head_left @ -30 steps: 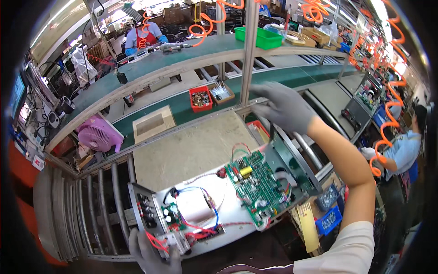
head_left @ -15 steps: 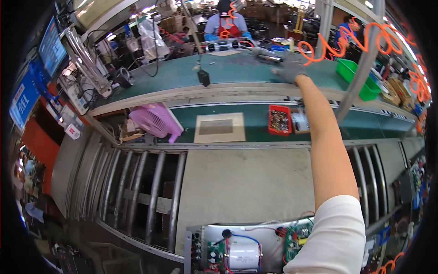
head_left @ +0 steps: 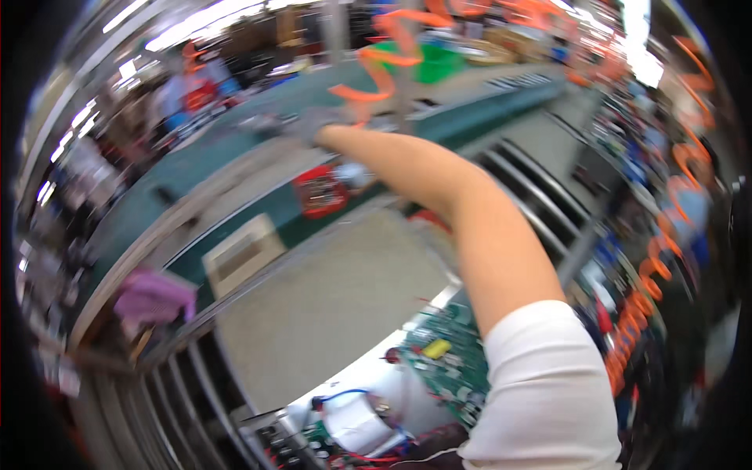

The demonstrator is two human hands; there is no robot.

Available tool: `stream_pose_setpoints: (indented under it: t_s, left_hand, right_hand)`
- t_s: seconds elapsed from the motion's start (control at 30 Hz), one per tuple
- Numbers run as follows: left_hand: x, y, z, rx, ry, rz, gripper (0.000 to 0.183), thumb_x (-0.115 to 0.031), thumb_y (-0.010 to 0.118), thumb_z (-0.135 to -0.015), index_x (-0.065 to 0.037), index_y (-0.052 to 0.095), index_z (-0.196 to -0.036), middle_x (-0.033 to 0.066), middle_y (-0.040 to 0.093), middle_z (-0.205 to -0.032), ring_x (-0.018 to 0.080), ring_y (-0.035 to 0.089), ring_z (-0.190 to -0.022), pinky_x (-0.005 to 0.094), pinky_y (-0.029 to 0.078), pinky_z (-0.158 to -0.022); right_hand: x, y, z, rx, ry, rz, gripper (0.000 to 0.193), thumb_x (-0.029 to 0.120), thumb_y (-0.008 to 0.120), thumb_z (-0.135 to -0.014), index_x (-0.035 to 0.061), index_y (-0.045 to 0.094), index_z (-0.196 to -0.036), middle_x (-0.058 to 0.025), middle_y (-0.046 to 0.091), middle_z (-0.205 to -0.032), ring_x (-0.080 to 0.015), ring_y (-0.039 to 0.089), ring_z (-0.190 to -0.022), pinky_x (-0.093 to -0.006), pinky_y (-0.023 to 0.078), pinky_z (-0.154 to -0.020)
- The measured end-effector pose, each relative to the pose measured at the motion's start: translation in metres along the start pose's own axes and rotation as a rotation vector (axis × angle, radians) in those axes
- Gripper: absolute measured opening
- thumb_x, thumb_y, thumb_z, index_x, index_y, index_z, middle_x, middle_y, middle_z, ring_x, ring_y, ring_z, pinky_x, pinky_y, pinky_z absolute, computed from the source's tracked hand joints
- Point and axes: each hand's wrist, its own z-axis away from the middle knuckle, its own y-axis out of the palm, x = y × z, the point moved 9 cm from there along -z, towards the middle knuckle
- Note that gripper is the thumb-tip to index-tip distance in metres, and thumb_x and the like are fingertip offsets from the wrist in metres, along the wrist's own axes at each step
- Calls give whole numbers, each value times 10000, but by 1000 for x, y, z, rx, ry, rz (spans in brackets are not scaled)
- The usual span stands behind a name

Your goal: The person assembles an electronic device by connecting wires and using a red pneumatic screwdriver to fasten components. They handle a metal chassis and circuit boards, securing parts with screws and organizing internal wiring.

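My right arm stretches out to the far green shelf. At its end my right hand (head_left: 308,125), in a grey glove, is smeared by motion, so its fingers do not show clearly. A blurred greyish object (head_left: 260,122) lies just left of the fingers; whether the hand touches it I cannot tell. Below the wrist sits a red bin (head_left: 321,193) with small metal parts. Close to me is an open electronic unit with a green circuit board (head_left: 450,368), a white cylindrical part (head_left: 356,423) and coloured wires. My left hand is out of view.
Metal rollers (head_left: 207,384) flank a flat grey board (head_left: 329,290). A pink fan (head_left: 153,298) and a pale framed panel (head_left: 244,254) sit under the shelf. A green bin (head_left: 435,64) and an upright post (head_left: 403,98) stand beyond my arm. Orange coiled hoses (head_left: 376,70) hang around.
The view has swung to the right and tilted, so the bench now slants and blurs. My right arm is more bent, and the gloved hand is still over the shelf.
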Motion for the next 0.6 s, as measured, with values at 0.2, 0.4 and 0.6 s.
stream_pose_setpoints:
  t_s: [0.2,0.4,0.6]
  left_hand:
    - [-35,-24,17,-327,238,-222,565,-373,627,-854,-1,465,-1247,185,515,-1122,342,497,-1002,449,416,-846]
    - [-66,-29,28,-310,170,402,358,-176,561,-909,14,558,-1212,175,579,-1158,265,562,-965,386,432,-852]
    - [-55,17,0,-21,-15,1268,461,-414,398,-949,-28,548,-1150,47,588,-895,125,551,-767,252,459,-712]
  right_hand:
    - [8,-80,224,97,-110,-265,423,419,573,-837,49,667,-1019,-188,656,-931,-307,637,-869,-391,491,-770]
    - [19,-135,413,82,-153,-681,477,458,606,-843,-6,641,-946,-168,631,-777,-263,624,-749,-388,478,-702]
    - [85,-140,544,319,-421,-471,497,399,661,-823,25,522,-1120,-189,639,-892,-330,637,-864,-401,484,-751]
